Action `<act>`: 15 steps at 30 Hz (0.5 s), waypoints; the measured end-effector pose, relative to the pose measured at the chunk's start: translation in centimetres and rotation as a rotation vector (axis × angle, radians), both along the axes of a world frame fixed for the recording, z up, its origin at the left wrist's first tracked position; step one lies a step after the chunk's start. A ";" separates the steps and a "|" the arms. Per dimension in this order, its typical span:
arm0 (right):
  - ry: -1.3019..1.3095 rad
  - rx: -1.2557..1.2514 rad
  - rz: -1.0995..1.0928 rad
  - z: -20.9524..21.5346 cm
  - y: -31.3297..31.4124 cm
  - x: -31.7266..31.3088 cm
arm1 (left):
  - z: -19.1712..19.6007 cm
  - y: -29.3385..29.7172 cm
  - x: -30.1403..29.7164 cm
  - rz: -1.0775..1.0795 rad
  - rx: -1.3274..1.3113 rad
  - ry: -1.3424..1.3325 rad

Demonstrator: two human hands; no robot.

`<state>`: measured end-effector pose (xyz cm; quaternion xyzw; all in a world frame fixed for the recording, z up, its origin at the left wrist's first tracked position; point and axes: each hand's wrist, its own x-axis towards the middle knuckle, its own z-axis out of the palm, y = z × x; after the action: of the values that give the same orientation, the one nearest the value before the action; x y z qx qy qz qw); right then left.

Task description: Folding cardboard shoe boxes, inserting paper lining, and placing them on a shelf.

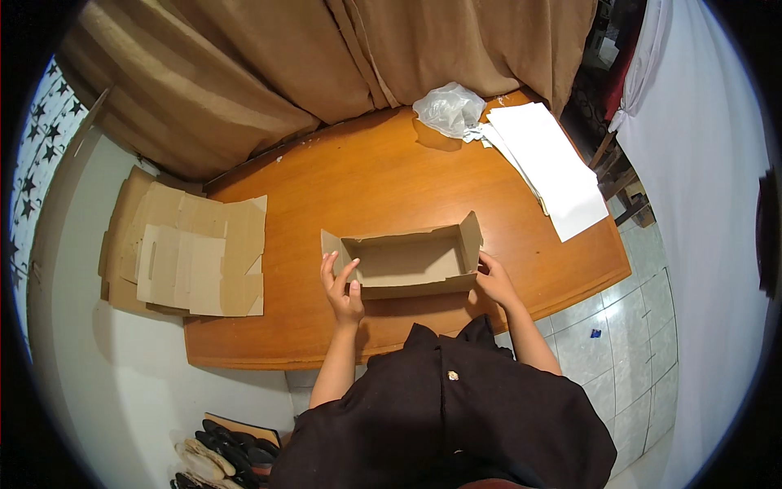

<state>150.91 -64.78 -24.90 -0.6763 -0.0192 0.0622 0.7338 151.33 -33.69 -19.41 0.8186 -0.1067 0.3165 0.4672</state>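
An open cardboard box [407, 288], long and shallow, stands on the wooden table in front of me. Its inside is bare, and short end flaps stick up at the left and right. My left hand [342, 295] is at the box's near left corner, fingers spread apart and thumb raised near the rim; whether it touches the cardboard is hard to tell. At the opposite end, my right hand [494, 281] grips the right wall, its fingertips partly hidden behind the cardboard.
Flattened cardboard pieces [204, 261] lie stacked at the table's left end. A pile of white paper sheets [547, 167] and a crumpled clear plastic bag [450, 110] lie at the far right. Brown curtains [244, 73] hang behind the table [342, 179]. Shoes [228, 452] sit on the floor at lower left.
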 end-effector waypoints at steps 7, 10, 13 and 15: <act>0.143 -0.182 -0.130 0.8 1.0 -1.1 | 3.1 -1.6 -0.7 0.036 0.576 -0.114; 0.084 -0.242 -0.262 0.9 1.6 -2.0 | 2.1 -3.1 -0.1 -0.112 0.602 -0.037; -0.016 -0.254 -0.339 0.5 1.9 -1.9 | 1.4 -3.4 1.0 -0.132 0.625 -0.031; -0.171 -0.291 -0.379 0.7 1.7 -2.0 | 0.1 -3.2 2.0 -0.210 0.619 0.099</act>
<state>148.92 -63.04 -24.20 -0.7691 0.0551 -0.1318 0.6230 153.36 -36.93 -19.32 0.9206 -0.2587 0.1793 0.2312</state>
